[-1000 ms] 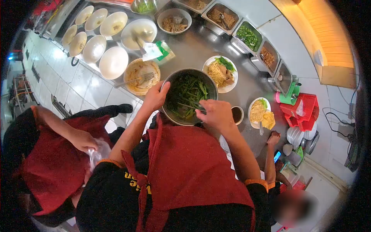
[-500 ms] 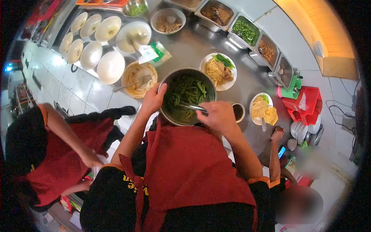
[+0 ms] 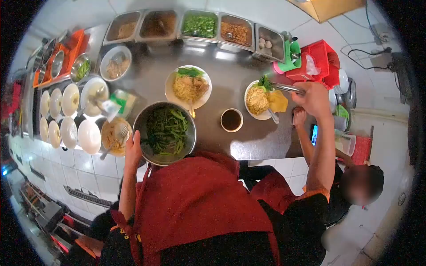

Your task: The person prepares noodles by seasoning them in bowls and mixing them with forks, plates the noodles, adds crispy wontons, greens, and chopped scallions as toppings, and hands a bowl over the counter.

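My left hand (image 3: 132,148) grips the left rim of a deep metal bowl (image 3: 190,150), which holds cooked leafy greens (image 3: 167,129). Stretched out to the right, my right hand (image 3: 314,99) is closed round metal tongs (image 3: 287,87). At the tongs' tips, a bunch of dark greens (image 3: 266,82) meets the top edge of a small noodle bowl (image 3: 257,102). A yellow folded piece (image 3: 278,101) and a spoon (image 3: 274,116) rest at that bowl's right side. Behind the metal bowl stands a white plate (image 3: 171,94) of noodles, meat and greens.
A cup of dark sauce (image 3: 231,120) stands between the metal bowl and noodle bowl. Metal topping trays (image 3: 199,25) line the back. White bowls (image 3: 69,131) fill the left side. At right, another person's hand (image 3: 299,116) rests beside a red basket (image 3: 316,60) and phone (image 3: 314,134).
My right hand has lifted the tongs with greens out of the metal bowl and carried them right to the noodle bowl. My view has turned; the left hand still holds the metal bowl.
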{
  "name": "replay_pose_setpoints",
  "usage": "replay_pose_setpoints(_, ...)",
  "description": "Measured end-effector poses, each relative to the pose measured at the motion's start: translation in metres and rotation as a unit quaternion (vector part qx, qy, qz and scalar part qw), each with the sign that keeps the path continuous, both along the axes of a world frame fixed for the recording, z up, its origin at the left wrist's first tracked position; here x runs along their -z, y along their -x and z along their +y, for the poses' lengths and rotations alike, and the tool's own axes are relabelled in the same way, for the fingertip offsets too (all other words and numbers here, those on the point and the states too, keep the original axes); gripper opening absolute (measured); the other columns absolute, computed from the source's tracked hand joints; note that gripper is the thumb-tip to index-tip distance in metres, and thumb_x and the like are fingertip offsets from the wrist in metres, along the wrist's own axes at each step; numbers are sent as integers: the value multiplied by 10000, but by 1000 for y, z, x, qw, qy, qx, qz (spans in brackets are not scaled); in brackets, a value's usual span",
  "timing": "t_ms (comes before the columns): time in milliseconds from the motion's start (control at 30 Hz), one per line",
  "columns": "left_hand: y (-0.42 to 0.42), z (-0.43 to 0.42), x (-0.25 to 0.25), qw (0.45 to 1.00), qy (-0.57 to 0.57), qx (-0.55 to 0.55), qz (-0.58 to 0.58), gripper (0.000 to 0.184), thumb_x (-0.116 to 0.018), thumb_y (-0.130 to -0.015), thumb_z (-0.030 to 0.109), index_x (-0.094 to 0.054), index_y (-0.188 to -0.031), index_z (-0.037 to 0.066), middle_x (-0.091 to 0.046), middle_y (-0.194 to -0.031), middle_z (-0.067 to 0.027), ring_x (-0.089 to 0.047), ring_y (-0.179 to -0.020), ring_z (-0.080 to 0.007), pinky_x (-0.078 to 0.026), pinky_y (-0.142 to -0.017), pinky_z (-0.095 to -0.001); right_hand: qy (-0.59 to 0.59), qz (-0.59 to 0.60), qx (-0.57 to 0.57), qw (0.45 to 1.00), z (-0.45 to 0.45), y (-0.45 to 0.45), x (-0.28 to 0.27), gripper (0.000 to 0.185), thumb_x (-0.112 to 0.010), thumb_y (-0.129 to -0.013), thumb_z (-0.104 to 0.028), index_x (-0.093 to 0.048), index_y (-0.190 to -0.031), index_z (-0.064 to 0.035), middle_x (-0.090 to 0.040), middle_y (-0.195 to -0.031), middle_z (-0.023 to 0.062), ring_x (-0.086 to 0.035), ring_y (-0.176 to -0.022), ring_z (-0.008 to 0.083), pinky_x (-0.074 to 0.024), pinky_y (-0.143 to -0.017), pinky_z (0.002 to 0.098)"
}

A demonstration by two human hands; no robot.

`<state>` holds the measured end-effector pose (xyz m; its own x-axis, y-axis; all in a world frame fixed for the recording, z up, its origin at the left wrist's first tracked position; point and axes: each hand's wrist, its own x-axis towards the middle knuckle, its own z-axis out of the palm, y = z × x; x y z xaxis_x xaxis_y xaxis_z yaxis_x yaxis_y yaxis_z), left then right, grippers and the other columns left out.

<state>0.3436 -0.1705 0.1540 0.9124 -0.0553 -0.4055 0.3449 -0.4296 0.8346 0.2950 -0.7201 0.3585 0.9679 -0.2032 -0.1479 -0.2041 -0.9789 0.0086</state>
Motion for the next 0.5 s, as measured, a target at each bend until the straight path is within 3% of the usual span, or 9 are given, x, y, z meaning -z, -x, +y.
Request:
replay_pose_setpoints(100,-2,-1,-5,998,-61,27,-11,447,-460,-1019,368,-625,-1126,-34,-666,-992,-90,-584,-886,-165,-466,-804,-312,75,46,-13,996,-21,-12,27,332,-716,-735,-362,-738,-962,-121,-699,-861,157,-671,-790,323,-532,-735,437)
replay_pose_setpoints(300,-1,3,5,997,-74,-20,-4,520,-451,-1011,422,-585,-1223,-34,-638,-1123,-116,-570,-1026,-194,-435,-911,-320,68,89,-50,992,-43,-27,75,336,-724,-724,-391,-724,-964,-156,-688,-832,142,-679,-819,319,-538,-741,461)
replay_pose_setpoints(367,-3,8,10,993,-119,-4,2,551,-444,-1006,449,-566,-1258,-26,-619,-1180,-135,-561,-1076,-226,-419,-947,-336,64,82,-38,994,-46,-28,74,344,-731,-714,-396,-725,-960,-155,-688,-830,142,-678,-817,324,-541,-735,457)
replay_pose_setpoints(500,-4,14,9,997,-54,-4,46,596,-450,-991,486,-569,-1262,-31,-624,-1190,-169,-569,-1100,-276,-425,-948,-360,53,93,1,994,-39,-29,51,367,-750,-686,-412,-728,-941,-149,-690,-827,137,-680,-813,330,-547,-716,446)
